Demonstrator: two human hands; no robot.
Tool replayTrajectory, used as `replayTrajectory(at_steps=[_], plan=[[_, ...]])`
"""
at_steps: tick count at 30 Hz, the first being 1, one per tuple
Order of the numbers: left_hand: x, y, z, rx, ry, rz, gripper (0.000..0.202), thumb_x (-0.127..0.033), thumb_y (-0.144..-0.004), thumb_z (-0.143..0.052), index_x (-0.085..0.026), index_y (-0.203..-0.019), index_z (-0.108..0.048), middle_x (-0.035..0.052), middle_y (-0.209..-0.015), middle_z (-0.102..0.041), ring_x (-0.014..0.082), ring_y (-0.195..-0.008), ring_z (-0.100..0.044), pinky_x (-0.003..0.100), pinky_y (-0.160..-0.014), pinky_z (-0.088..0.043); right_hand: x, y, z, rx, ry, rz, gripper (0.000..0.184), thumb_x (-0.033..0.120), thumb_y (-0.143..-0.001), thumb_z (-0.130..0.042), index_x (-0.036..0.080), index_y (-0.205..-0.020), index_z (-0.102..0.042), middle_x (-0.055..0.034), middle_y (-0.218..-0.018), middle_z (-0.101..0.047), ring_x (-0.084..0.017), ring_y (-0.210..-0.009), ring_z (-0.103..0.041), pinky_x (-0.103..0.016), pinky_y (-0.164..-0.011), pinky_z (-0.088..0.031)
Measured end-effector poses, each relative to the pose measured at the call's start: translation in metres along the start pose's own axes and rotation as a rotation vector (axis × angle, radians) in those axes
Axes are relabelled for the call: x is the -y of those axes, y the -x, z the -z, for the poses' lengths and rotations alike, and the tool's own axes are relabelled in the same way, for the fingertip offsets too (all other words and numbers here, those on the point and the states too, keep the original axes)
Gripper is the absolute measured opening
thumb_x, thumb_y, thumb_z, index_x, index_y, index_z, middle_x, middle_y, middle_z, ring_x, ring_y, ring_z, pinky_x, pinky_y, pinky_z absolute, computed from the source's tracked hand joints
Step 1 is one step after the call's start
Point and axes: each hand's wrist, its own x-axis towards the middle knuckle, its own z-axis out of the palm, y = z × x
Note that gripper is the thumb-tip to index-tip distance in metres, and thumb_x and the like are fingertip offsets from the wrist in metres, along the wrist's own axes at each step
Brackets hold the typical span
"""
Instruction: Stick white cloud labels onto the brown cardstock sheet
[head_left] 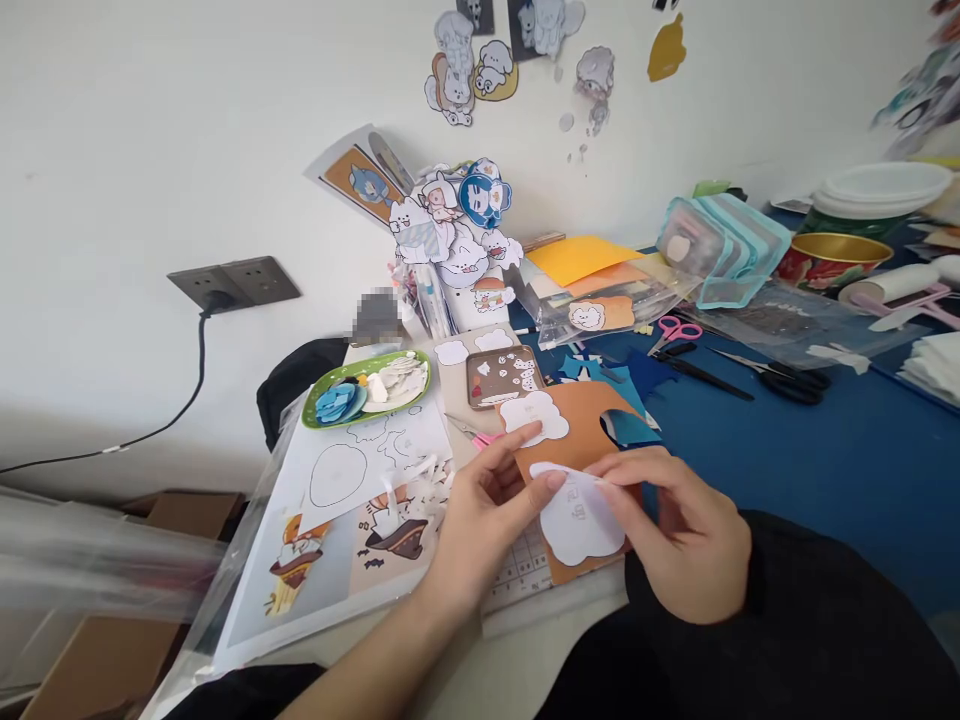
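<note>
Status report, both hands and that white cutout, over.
Right hand grip shut on white cutout. Left hand touching its top edge, grip unclear. Cutout over orange sheet. Second cloud piece by left fingertip, not blocking.

A crowded desk [825, 480] is shown. The widest open stretch is the bare blue surface to the right of the right hand [686, 545], bounded at the back by black scissors [780, 382] and clear plastic sleeves [787, 325]. The gap between that hand and the left hand [480, 520] is filled by a white cutout [577, 525] on an orange card [577, 435]. Ahead, passage is blocked by a brown tray [472, 385] and a green plate [315, 412]. Leftward, the surface is covered by printed sheets [322, 560].
</note>
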Motion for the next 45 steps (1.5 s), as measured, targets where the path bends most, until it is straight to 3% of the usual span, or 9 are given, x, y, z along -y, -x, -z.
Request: replayTrajectory(at_steps=[4, 7, 9, 13, 18, 21, 25, 45], plan=[[-0.001, 0.002, 0.0, -0.02, 0.049, -0.023, 0.034, -0.048, -0.085, -0.059, -0.026, -0.11, -0.07, 0.0061, -0.103, -0.072, 0.0216, -0.096, -0.064, 0.032, -0.083, -0.051, -0.005, -0.001, 0.011, -0.252, -0.347, -0.257, 0.008, 0.022, -0.079, -0.069, 0.028, -0.076, -0.064, 0.0012, -0.073, -0.065, -0.016, -0.068, -0.062, -0.027, -0.059, -0.05], [-0.001, 0.0, 0.0, -0.063, -0.031, -0.063, 0.027, -0.04, -0.082, -0.065, -0.027, -0.104, -0.071, 0.0025, -0.081, -0.07, 0.0174, -0.079, -0.063, 0.028, -0.071, -0.05, -0.004, -0.004, 0.015, -0.238, -0.533, -0.52, 0.012, 0.035, -0.076, -0.072, 0.028, -0.072, -0.063, 0.0024, -0.071, -0.064, -0.014, -0.058, -0.057, -0.026, -0.051, -0.046], [-0.001, 0.0, -0.001, -0.066, -0.092, -0.1, 0.025, -0.037, -0.082, -0.065, -0.027, -0.104, -0.071, -0.0002, -0.068, -0.064, 0.0141, -0.066, -0.057, 0.025, -0.06, -0.046, -0.002, -0.005, 0.013, -0.162, -0.451, -0.596, 0.012, 0.033, -0.075, -0.072, 0.027, -0.07, -0.064, 0.0024, -0.068, -0.063, -0.014, -0.057, -0.056, -0.026, -0.052, -0.044], [0.001, 0.002, -0.002, -0.019, -0.076, -0.083, 0.024, -0.036, -0.085, -0.061, -0.028, -0.106, -0.069, -0.0005, -0.068, -0.062, 0.0126, -0.06, -0.052, 0.023, -0.055, -0.04, 0.003, -0.005, 0.004, -0.019, -0.198, -0.551, 0.009, 0.028, -0.073, -0.073, 0.024, -0.068, -0.067, 0.0005, -0.065, -0.066, -0.014, -0.061, -0.056, -0.027, -0.058, -0.042], [0.003, 0.007, -0.002, 0.027, 0.05, -0.069, 0.028, -0.039, -0.091, -0.051, -0.025, -0.103, -0.072, 0.0051, -0.105, -0.066, 0.0167, -0.086, -0.057, 0.024, -0.067, -0.044, 0.003, -0.005, 0.003, 0.037, -0.218, -0.609, 0.012, 0.031, -0.075, -0.072, 0.023, -0.068, -0.066, 0.0017, -0.064, -0.067, -0.012, -0.06, -0.057, -0.025, -0.057, -0.04], [0.002, 0.009, -0.003, 0.071, 0.094, -0.06, 0.023, -0.036, -0.088, -0.059, -0.027, -0.104, -0.071, 0.0015, -0.086, -0.065, 0.0116, -0.074, -0.055, 0.019, -0.063, -0.042, 0.002, -0.005, 0.004, 0.067, -0.237, -0.611, 0.013, 0.031, -0.074, -0.073, 0.022, -0.067, -0.066, 0.0021, -0.063, -0.067, -0.012, -0.06, -0.057, -0.024, -0.056, -0.04], [0.0, 0.009, -0.007, 0.137, 0.153, -0.045, 0.02, -0.027, -0.084, -0.067, -0.029, -0.103, -0.071, -0.0043, -0.062, -0.052, 0.0058, -0.058, -0.046, 0.015, -0.053, -0.036, 0.002, -0.005, 0.005, 0.065, -0.269, -0.62, 0.011, 0.03, -0.074, -0.074, 0.023, -0.068, -0.067, 0.0024, -0.065, -0.068, -0.011, -0.06, -0.057, -0.023, -0.057, -0.041], [0.0, 0.009, -0.006, 0.14, 0.069, -0.067, 0.02, -0.031, -0.086, -0.063, -0.032, -0.105, -0.07, -0.0041, -0.06, -0.045, 0.0078, -0.057, -0.041, 0.019, -0.052, -0.032, 0.001, -0.003, 0.007, 0.069, -0.268, -0.632, 0.011, 0.031, -0.074, -0.074, 0.024, -0.068, -0.067, 0.0017, -0.067, -0.07, -0.012, -0.061, -0.058, -0.024, -0.058, -0.041]])
